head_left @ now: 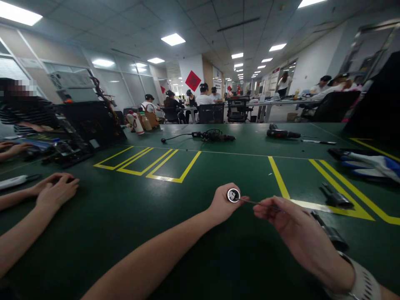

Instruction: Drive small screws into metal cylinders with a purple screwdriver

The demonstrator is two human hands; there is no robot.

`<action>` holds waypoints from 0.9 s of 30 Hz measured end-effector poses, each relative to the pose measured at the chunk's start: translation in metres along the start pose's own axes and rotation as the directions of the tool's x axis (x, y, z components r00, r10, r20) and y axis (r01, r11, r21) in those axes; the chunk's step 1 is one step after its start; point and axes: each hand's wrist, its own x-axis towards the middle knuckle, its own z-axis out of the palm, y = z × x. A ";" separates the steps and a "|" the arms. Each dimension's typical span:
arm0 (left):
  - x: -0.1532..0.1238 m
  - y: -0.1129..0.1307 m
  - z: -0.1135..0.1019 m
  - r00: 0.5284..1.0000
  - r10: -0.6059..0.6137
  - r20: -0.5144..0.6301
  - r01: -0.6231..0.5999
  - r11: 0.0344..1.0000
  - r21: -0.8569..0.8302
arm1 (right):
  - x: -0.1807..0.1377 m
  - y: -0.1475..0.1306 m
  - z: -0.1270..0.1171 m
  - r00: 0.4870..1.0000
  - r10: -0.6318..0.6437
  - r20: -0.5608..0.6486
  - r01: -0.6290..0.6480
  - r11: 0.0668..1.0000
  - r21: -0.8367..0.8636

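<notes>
Open-plan office, green worktable (131,216) marked with yellow tape (279,177). Left hand (221,207): wrapped around one silver-rimmed cylinder (233,195), open end towards the camera, above the table. Right hand (290,225): fingers pinched on one thin metal-shafted tool (250,201), tip at the cylinder's side, contact unclear. Far right: one dark tubular part (336,196), lying by the tape. Farther back: one pen (318,142).

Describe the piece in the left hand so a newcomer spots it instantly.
Start at the green table, then find the person's left hand just below the picture's centre. A round piece sits in that fist, its end facing the camera. Unlike the dark parts lying to the right, it has a bright silvery rim around a dark inside.
</notes>
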 end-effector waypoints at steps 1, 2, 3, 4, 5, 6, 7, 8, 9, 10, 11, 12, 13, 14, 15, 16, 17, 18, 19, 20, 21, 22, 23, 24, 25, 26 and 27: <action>-0.001 -0.001 -0.001 1.000 0.020 -0.003 -0.020 0.999 0.027 | -0.001 0.002 -0.001 1.000 -0.021 -0.014 0.020 0.999 -0.034; -0.002 -0.001 -0.002 0.999 0.046 -0.009 -0.045 0.997 0.064 | -0.002 0.003 -0.002 0.999 -0.042 -0.028 0.040 0.996 -0.075; -0.003 -0.001 -0.003 0.997 0.073 -0.016 -0.071 0.991 0.112 | -0.003 0.005 -0.003 0.997 -0.064 -0.037 0.059 0.990 -0.126; -0.004 -0.001 -0.003 0.995 0.099 -0.024 -0.094 0.981 0.170 | -0.004 0.006 -0.004 0.995 -0.092 -0.040 0.083 0.978 -0.190; -0.004 -0.001 -0.004 0.992 0.122 -0.036 -0.110 0.966 0.234 | -0.006 0.007 -0.005 0.992 -0.126 -0.033 0.113 0.958 -0.265; -0.004 0.000 -0.004 0.989 0.139 -0.047 -0.119 0.947 0.299 | -0.007 0.008 -0.005 0.987 -0.159 -0.014 0.144 0.925 -0.352; -0.004 0.000 -0.004 0.987 0.152 -0.055 -0.122 0.925 0.360 | -0.009 0.008 -0.005 0.981 -0.192 0.017 0.179 0.877 -0.445; -0.004 0.001 -0.004 0.985 0.160 -0.062 -0.121 0.903 0.411 | -0.011 0.008 -0.004 0.974 -0.221 0.056 0.216 0.817 -0.535; -0.004 0.001 -0.004 0.984 0.167 -0.067 -0.119 0.883 0.453 | -0.013 0.008 -0.003 0.964 -0.248 0.097 0.254 0.748 -0.613; -0.004 0.001 -0.004 0.982 0.173 -0.071 -0.116 0.864 0.490 | -0.015 0.008 -0.002 0.952 -0.275 0.134 0.291 0.679 -0.674; -0.004 0.001 -0.004 0.981 0.178 -0.072 -0.115 0.845 0.523 | -0.016 0.009 0.000 0.939 -0.300 0.166 0.324 0.616 -0.718; -0.005 0.002 -0.004 0.980 0.184 -0.070 -0.116 0.825 0.553 | -0.017 0.010 0.002 0.926 -0.327 0.191 0.353 0.564 -0.747; -0.005 0.002 -0.003 0.980 0.191 -0.063 -0.120 0.806 0.580 | -0.017 0.011 0.004 0.913 -0.352 0.207 0.376 0.526 -0.763; -0.005 0.003 -0.003 0.979 0.197 -0.053 -0.126 0.787 0.604 | -0.017 0.013 0.005 0.902 -0.375 0.213 0.391 0.503 -0.770; -0.006 0.003 -0.002 0.979 0.202 -0.041 -0.133 0.771 0.623 | -0.016 0.014 0.007 0.895 -0.392 0.212 0.399 0.492 -0.774; -0.007 0.004 -0.002 0.978 0.205 -0.026 -0.141 0.758 0.637 | -0.015 0.015 0.007 0.893 -0.399 0.207 0.399 0.490 -0.775; -0.007 0.005 -0.001 0.979 0.205 -0.013 -0.149 0.750 0.645 | -0.015 0.015 0.008 0.898 -0.393 0.200 0.390 0.497 -0.775; -0.008 0.005 -0.001 0.979 0.203 -0.002 -0.153 0.745 0.649 | -0.014 0.015 0.008 0.906 -0.379 0.189 0.375 0.512 -0.773; -0.008 0.006 -0.001 0.980 0.200 0.003 -0.154 0.744 0.650 | -0.014 0.014 0.008 0.920 -0.352 0.174 0.351 0.537 -0.767; -0.009 0.006 -0.001 0.980 0.199 0.005 -0.154 0.745 0.649 | -0.014 0.013 0.007 0.937 -0.315 0.154 0.316 0.570 -0.758; -0.009 0.006 -0.001 0.980 0.199 0.005 -0.155 0.748 0.645 | -0.013 0.012 0.007 0.954 -0.270 0.130 0.274 0.611 -0.743; -0.009 0.005 -0.001 0.979 0.202 0.002 -0.157 0.754 0.638 | -0.013 0.011 0.006 0.970 -0.224 0.099 0.226 0.662 -0.715; -0.010 0.005 -0.001 0.978 0.206 -0.002 -0.159 0.761 0.629 | -0.013 0.011 0.005 0.982 -0.177 0.065 0.175 0.721 -0.671; -0.010 0.004 -0.001 0.978 0.210 -0.006 -0.162 0.769 0.619 | -0.012 0.011 0.005 0.991 -0.132 0.032 0.124 0.783 -0.610; -0.010 0.004 -0.001 0.977 0.212 -0.010 -0.163 0.778 0.607 | -0.012 0.011 0.004 0.996 -0.090 0.001 0.077 0.842 -0.535; -0.010 0.004 -0.001 0.977 0.212 -0.016 -0.161 0.787 0.596 | -0.011 0.012 0.005 0.998 -0.054 -0.024 0.038 0.892 -0.451; -0.010 0.003 -0.001 0.978 0.210 -0.021 -0.158 0.795 0.585 | -0.010 0.013 0.005 0.999 -0.023 -0.040 0.006 0.930 -0.368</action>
